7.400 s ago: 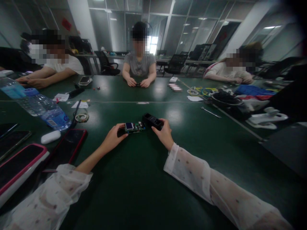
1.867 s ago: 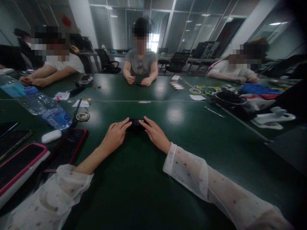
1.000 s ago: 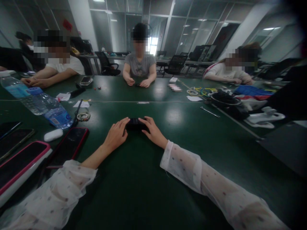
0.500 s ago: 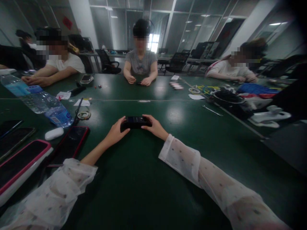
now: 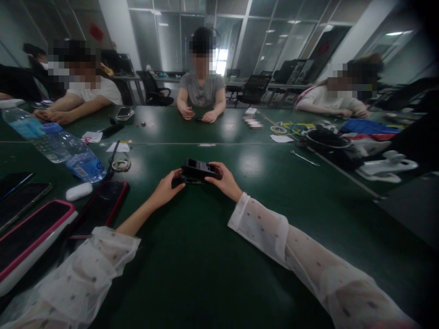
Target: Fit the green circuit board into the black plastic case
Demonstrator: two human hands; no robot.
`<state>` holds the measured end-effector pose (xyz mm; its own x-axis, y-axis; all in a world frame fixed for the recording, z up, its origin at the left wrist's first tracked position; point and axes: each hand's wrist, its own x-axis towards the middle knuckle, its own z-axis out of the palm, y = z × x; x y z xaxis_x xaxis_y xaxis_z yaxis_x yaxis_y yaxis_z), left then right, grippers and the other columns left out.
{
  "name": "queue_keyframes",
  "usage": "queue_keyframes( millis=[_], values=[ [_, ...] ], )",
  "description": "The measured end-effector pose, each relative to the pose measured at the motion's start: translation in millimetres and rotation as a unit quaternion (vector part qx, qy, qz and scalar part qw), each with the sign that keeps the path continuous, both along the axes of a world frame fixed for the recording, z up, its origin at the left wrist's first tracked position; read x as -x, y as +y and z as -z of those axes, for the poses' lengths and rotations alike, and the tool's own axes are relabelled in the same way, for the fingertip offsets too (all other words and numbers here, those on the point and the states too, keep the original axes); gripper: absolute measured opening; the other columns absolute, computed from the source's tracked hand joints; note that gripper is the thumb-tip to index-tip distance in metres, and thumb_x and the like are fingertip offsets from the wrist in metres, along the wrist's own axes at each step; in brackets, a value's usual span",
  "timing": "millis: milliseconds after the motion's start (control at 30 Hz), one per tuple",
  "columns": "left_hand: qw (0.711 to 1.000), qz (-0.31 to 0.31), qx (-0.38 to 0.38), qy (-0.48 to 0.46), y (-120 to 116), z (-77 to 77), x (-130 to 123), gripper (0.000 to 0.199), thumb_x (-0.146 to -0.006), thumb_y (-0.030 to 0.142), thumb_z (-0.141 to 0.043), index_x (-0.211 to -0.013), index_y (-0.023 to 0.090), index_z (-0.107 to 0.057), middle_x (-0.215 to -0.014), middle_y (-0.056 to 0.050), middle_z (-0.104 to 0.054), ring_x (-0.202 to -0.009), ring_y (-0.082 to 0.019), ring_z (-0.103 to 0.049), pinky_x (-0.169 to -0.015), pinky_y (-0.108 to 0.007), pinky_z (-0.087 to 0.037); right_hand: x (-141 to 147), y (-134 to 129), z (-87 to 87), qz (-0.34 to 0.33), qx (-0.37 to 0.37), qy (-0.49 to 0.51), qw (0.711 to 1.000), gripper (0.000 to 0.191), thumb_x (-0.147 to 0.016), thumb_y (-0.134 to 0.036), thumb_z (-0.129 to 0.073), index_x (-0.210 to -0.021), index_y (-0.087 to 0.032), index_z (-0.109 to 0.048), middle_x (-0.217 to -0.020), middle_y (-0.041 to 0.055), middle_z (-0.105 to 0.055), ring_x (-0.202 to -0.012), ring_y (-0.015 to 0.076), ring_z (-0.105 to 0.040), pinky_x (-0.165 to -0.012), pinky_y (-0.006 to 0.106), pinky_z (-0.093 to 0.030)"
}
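Between my hands, over the middle of the green table (image 5: 199,256), is a black handheld device in two pieces. Its front casing (image 5: 201,169), with a small screen window and holes or buttons at the right, tilts up at its left end. Under it shows the lower half (image 5: 192,181), with small bright details inside, too small to make out. My left hand (image 5: 167,186) is closed on the lower half's left end, thumb in front. My right hand (image 5: 227,182) grips the right end of the front casing; whether it also touches the lower half cannot be told.
Left of me are several phones, one a red-edged phone (image 5: 103,205), a white earbud case (image 5: 79,191), and water bottles (image 5: 85,167) lying down. To the right are a wrench (image 5: 304,158), tangled cables (image 5: 288,128) and a white plastic part (image 5: 387,167). Three people sit across the table.
The front casing has come up from the lower half, its left end raised and tilted, with a gap now between them. My right hand has shifted slightly right; the left hand has barely moved.
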<state>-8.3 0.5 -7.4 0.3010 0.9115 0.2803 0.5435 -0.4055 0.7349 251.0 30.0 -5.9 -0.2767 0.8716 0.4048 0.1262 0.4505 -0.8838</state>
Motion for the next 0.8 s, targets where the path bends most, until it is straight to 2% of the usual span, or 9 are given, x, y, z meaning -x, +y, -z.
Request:
queue_keyframes(
  millis=[100, 167, 300, 400, 533, 800],
  values=[
    [1.0, 0.004, -0.003, 0.005, 0.2, 0.4, 0.3, 0.055, -0.086, 0.031, -0.059, -0.137, 0.021, -0.041, -0.134, -0.012, -0.055, -0.123, -0.026, -0.053, -0.103, -0.049, -0.043, 0.7, -0.5, 1.7, 0.045, -0.021, 0.019, 0.999, 0.052, -0.074, -0.033, -0.073, -0.118, -0.024, -0.047, -0.121, 0.0073, -0.057, -0.113, 0.0232, -0.058, -0.098, 0.044, -0.051],
    [1.0, 0.002, 0.003, 0.006, -0.6, 0.0, 0.3, 0.054, -0.087, 0.03, -0.058, -0.137, 0.022, -0.04, -0.134, -0.011, -0.054, -0.124, -0.026, -0.053, -0.103, -0.05, -0.043, -1.9, 0.2, 1.9, 0.117, -0.056, 0.026, 0.991, 0.053, -0.075, -0.034, -0.072, -0.119, -0.024, -0.045, -0.12, 0.0076, -0.056, -0.113, 0.0234, -0.058, -0.098, 0.044, -0.05],
    [1.0, 0.001, 0.011, 0.009, -2.7, -1.8, 0.2, 0.054, -0.088, 0.031, -0.057, -0.139, 0.023, -0.039, -0.135, -0.011, -0.053, -0.125, -0.026, -0.052, -0.104, -0.05, -0.041, -18.9, 8.2, 1.3, 0.283, -0.133, -0.01, 0.95, 0.051, -0.076, -0.031, -0.069, -0.12, -0.022, -0.043, -0.12, 0.0091, -0.051, -0.113, 0.0239, -0.054, -0.1, 0.045, -0.046],
    [1.0, 0.006, 0.001, 0.012, -2.2, -2.1, -0.1, 0.055, -0.087, 0.031, -0.058, -0.138, 0.022, -0.039, -0.134, -0.011, -0.055, -0.124, -0.025, -0.053, -0.105, -0.049, -0.041, -36.9, 19.7, 4.2, 0.328, -0.142, -0.059, 0.932, 0.052, -0.073, -0.028, -0.07, -0.117, -0.02, -0.044, -0.116, 0.0102, -0.052, -0.109, 0.0246, -0.055, -0.097, 0.046, -0.047],
    [1.0, 0.006, 0.0, 0.015, -1.1, -1.5, -0.5, 0.055, -0.086, 0.031, -0.058, -0.138, 0.022, -0.04, -0.133, -0.011, -0.055, -0.123, -0.026, -0.054, -0.104, -0.051, -0.041, -50.3, 31.0, 11.9, 0.349, -0.099, -0.086, 0.928, 0.052, -0.07, -0.029, -0.072, -0.113, -0.017, -0.045, -0.109, 0.0113, -0.056, -0.099, 0.0252, -0.059, -0.091, 0.047, -0.049],
    [1.0, -0.001, 0.008, 0.022, -4.0, -2.6, -1.3, 0.054, -0.086, 0.031, -0.058, -0.137, 0.023, -0.04, -0.135, -0.011, -0.054, -0.124, -0.027, -0.052, -0.103, -0.052, -0.042, -44.1, 28.3, 12.9, 0.276, -0.069, -0.132, 0.95, 0.053, -0.07, -0.033, -0.072, -0.112, -0.017, -0.045, -0.107, 0.0121, -0.058, -0.096, 0.0266, -0.06, -0.087, 0.045, -0.05]
  ],
)
